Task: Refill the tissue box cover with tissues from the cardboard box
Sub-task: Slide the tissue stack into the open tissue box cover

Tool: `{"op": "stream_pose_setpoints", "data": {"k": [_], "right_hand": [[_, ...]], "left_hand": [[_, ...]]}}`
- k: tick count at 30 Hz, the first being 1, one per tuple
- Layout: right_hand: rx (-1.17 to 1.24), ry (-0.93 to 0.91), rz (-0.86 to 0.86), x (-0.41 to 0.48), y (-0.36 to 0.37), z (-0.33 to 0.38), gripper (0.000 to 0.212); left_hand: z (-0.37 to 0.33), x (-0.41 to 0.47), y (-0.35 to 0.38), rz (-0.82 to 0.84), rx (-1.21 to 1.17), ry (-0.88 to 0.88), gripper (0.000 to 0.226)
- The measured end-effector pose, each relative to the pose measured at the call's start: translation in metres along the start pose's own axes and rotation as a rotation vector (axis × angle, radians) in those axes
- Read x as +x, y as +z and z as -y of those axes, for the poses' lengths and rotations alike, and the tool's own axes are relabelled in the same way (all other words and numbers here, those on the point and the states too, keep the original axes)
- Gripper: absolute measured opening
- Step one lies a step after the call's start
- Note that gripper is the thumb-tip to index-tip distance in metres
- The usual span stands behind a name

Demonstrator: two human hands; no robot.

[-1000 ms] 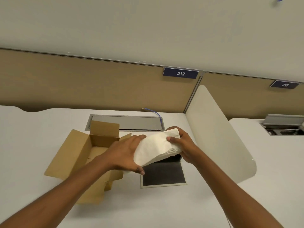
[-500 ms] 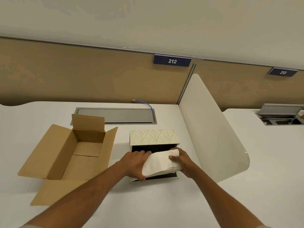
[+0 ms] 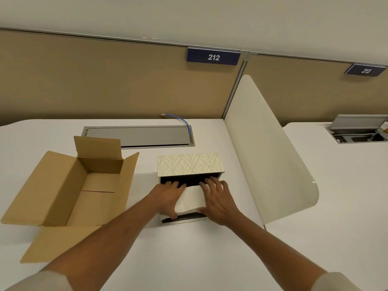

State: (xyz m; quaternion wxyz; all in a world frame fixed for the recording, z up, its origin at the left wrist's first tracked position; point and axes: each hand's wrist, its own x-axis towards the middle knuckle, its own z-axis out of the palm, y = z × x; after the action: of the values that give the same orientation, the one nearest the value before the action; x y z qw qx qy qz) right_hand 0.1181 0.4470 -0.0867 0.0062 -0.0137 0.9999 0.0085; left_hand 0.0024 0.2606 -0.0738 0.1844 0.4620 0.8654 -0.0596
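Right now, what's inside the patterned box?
White tissues lie in its black inside, the left hand and right hand resting on them. The hands cover the stack's ends; beneath it is hidden.

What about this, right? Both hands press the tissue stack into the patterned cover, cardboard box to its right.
Wrong once: the head view shows the cardboard box left of the tissue box cover. Left hand and right hand do press the tissue stack.
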Motion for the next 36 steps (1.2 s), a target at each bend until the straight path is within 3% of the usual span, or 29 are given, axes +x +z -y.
{"op": "stream_pose_setpoints", "data": {"k": [3, 6, 10, 23, 36], "right_hand": [[-0.093, -0.216, 0.080, 0.006, 0.003, -0.002, 0.100], [-0.225, -0.302, 0.187, 0.018, 0.005, -0.010, 0.114], [-0.320, -0.336, 0.288, 0.032, 0.003, -0.018, 0.110], [-0.284, -0.298, 0.447, 0.045, 0.004, -0.024, 0.105], [-0.228, -0.315, 0.427, 0.044, 0.009, -0.035, 0.107]], "left_hand": [[-0.006, 0.002, 0.002, -0.063, 0.098, 0.029, 0.117], [-0.013, 0.004, 0.003, -0.102, 0.138, 0.031, 0.120], [-0.020, 0.008, 0.001, -0.078, 0.136, -0.005, 0.122], [-0.022, 0.016, 0.007, 0.064, 0.176, -0.057, 0.119], [-0.022, 0.022, 0.005, 0.056, 0.111, -0.027, 0.119]]}}
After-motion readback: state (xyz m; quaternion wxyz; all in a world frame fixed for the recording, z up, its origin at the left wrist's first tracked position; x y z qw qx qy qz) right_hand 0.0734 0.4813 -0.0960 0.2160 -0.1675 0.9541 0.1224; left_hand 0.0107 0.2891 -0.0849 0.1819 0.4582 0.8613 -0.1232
